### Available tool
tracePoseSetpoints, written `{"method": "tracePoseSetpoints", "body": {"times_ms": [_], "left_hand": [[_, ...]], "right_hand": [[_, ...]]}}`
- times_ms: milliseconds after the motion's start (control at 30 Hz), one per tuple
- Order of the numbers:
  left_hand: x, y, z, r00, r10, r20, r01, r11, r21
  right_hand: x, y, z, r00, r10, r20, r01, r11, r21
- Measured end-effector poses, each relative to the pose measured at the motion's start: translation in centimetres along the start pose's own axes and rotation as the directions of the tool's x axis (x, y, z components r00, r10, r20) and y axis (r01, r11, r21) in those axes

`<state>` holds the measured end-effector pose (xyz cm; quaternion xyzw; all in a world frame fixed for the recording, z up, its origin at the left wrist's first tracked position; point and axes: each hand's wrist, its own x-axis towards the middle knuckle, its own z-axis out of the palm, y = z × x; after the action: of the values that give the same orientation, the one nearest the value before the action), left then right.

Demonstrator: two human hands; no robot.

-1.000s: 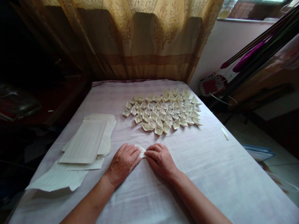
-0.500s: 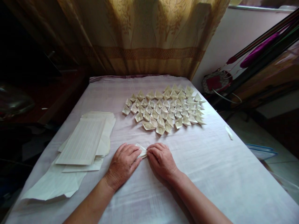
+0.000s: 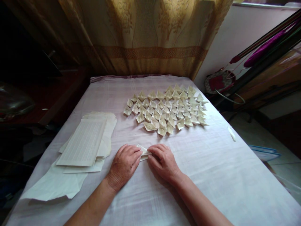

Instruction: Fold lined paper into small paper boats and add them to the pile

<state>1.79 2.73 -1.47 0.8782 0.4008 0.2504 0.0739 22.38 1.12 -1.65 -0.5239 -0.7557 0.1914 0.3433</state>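
Folded paper (image 3: 144, 151), a small white piece with creased layers, lies at the near middle of the cloth-covered counter (image 3: 207, 175), between the two hands. The left hand (image 3: 124, 164) lies palm down, its grip grasping the left end of the piece, with the fingers over the top and the thumb along the near side. The right hand (image 3: 163, 161) has its grip pinched on the right end between thumb and curled fingers. A pointed flap shows between them, and a second layer stands slightly apart on the near side.

Beyond the hands, many cream paper boats (image 3: 156, 115) stand close together in uneven rows, occupying the far right of the counter. To the left lies a stack of paper (image 3: 81, 142), topped by a sheet with fine lines; a loose white sheet (image 3: 56, 183) extends from beneath it toward the near left, its near edge lifted. A narrow white sliver (image 3: 231, 134) rests near the right edge.

Behind the counter hangs a gold curtain (image 3: 145, 31) with tree motifs and a patterned band. At right, a patterned bag (image 3: 219, 82) with a red panel is near the white wall (image 3: 231, 34).
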Motion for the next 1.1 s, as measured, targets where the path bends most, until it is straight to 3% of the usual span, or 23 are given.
{"method": "tracePoseSetpoints", "body": {"times_ms": [233,367,500,600,767,1100], "left_hand": [[0.0,-0.3,0.0,0.999,-0.014,-0.04,0.013,0.999,-0.034],[-0.4,-0.5,-0.2,0.996,-0.079,-0.052,0.077,0.996,-0.045],[-0.7,-0.7,-0.4,0.997,-0.051,-0.057,0.048,0.998,-0.047],[-0.7,-0.5,-0.6,0.996,-0.072,-0.049,0.072,0.997,-0.014],[-0.5,0.0,-1.1,0.984,-0.161,0.074,0.157,0.986,0.062],[0.0,0.4,-1.1,0.951,-0.302,0.06,0.277,0.925,0.259]], "right_hand": [[1.2,-0.1,0.2,0.999,0.002,0.055,0.005,0.991,-0.133],[1.4,0.1,0.5,1.0,0.006,0.024,-0.003,0.99,-0.138],[1.1,0.3,0.6,1.0,0.007,0.013,-0.006,0.994,-0.109],[0.9,0.5,0.5,1.0,-0.003,0.029,0.005,0.996,-0.094],[0.8,0.7,0.2,0.999,0.005,0.052,0.0,0.995,-0.096],[1.2,-0.3,0.9,0.993,0.116,-0.035,-0.121,0.97,-0.211]]}}
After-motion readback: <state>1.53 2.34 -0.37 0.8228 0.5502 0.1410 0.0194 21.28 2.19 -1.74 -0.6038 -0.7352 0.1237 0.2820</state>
